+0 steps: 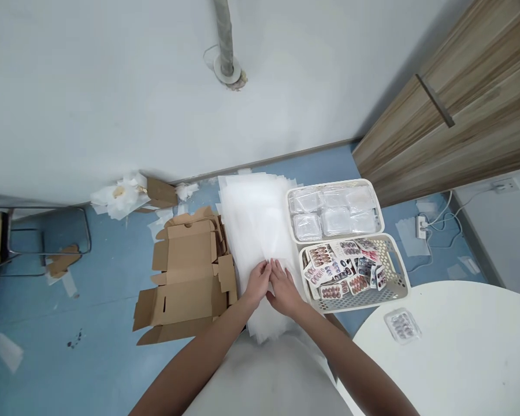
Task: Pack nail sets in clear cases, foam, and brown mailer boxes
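My left hand [257, 283] and my right hand [285, 290] meet over a long stack of thin, translucent white sheets [257, 214]. The left fingers are bent and pressed together at the stack; what they pinch, if anything, is hidden. On the right hand the fingers lie stretched out and slightly apart on the sheets, with the thumb pointing toward the left hand. Close to my right hand is a cream plastic basket [392, 283] of press-on nail cards [331, 268]. Behind it, a second cream basket [378, 216] holds several clear wrapped packs [335, 219].
Unfolded brown cardboard boxes [188, 268] lie left of the sheets. A white round table [463, 352] at the right carries a clear nail pack [402, 325]. A power strip [421, 227] with cables, a wooden cabinet [459, 98] and a metal-framed chair [47, 254] stand around.
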Demonstrator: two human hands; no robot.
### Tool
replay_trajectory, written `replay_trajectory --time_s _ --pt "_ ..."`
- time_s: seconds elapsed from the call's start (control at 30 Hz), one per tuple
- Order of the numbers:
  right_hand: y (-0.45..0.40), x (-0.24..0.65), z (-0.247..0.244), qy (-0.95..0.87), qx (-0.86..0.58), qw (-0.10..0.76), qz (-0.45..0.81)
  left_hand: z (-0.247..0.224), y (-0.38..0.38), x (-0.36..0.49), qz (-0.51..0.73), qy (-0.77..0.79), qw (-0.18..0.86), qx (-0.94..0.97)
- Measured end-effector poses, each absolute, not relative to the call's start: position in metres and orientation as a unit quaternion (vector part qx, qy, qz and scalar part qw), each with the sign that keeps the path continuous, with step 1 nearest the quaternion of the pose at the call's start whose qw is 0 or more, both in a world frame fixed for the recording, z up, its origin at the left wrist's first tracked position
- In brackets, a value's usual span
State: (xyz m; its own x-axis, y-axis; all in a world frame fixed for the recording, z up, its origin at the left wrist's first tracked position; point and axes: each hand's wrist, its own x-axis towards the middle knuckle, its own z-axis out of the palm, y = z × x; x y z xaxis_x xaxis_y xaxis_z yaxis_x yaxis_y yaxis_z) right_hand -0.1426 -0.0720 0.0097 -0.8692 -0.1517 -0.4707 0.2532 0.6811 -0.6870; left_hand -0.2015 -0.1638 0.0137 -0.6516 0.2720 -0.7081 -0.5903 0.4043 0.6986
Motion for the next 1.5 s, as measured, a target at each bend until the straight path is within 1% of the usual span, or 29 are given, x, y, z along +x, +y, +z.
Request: replay_trajectory --time_s 0.2,0.27,0.33,0.43,0.57,0.67,0.8,0.87,0.93,1.07,1.17,1.23,1.3,1.4,1.5 --pt "-0.072 -0.132 0.028 0.900 -0.003 0.180 -0.398 0.022 -0.173 -0.199 0.576 0.717 0.351 -0.175" --pt "-0.069 -0.129 0.033 0.895 0.017 0.142 -0.422 0.025 -0.179 -0.198 0.577 0.723 0.338 -0.172" --pt "-0.067 -0.129 0.036 0.880 0.078 0.102 -0.457 0.027 -0.185 -0.198 0.572 0.733 0.331 -0.158" --pt "-0.066 -0.132 0.038 0.839 0.171 0.069 -0.512 0.029 -0.193 -0.198 0.559 0.751 0.333 -0.113" --pt "-0.072 -0.137 0.039 0.787 0.190 0.049 -0.586 0.030 -0.201 -0.199 0.543 0.771 0.329 -0.036" --pt "-0.082 -0.134 0.044 0.773 0.222 0.032 -0.594 0.034 -0.204 -0.199 0.550 0.768 0.327 0.029" --pt "-0.100 -0.122 0.060 0.732 0.337 0.002 -0.592 0.052 -0.216 -0.195 0.566 0.760 0.296 0.117" --pt "-0.108 -0.116 0.070 0.687 0.354 -0.015 -0.634 0.062 -0.226 -0.191 0.574 0.753 0.279 0.158" --pt "-0.115 -0.110 0.080 0.653 0.345 -0.055 -0.672 0.072 -0.238 -0.185 0.579 0.742 0.276 0.198" --pt "-0.127 -0.094 0.102 0.639 0.337 -0.184 -0.666 0.080 -0.256 -0.170 0.610 0.679 0.326 0.245" --pt "-0.133 -0.077 0.120 0.632 0.329 -0.235 -0.661 0.080 -0.258 -0.160 0.655 0.648 0.350 0.167" --pt "-0.137 -0.066 0.132 0.626 0.319 -0.253 -0.665 0.080 -0.256 -0.154 0.669 0.632 0.379 0.102" --pt "-0.140 -0.057 0.141 0.614 0.304 -0.259 -0.680 0.083 -0.252 -0.150 0.675 0.589 0.435 0.088" --pt "-0.144 -0.043 0.148 0.600 0.295 -0.258 -0.697 0.093 -0.242 -0.145 0.694 0.489 0.510 0.137" --pt "-0.145 -0.024 0.148 0.629 0.334 -0.275 -0.646 0.103 -0.233 -0.137 0.686 0.442 0.550 0.177"
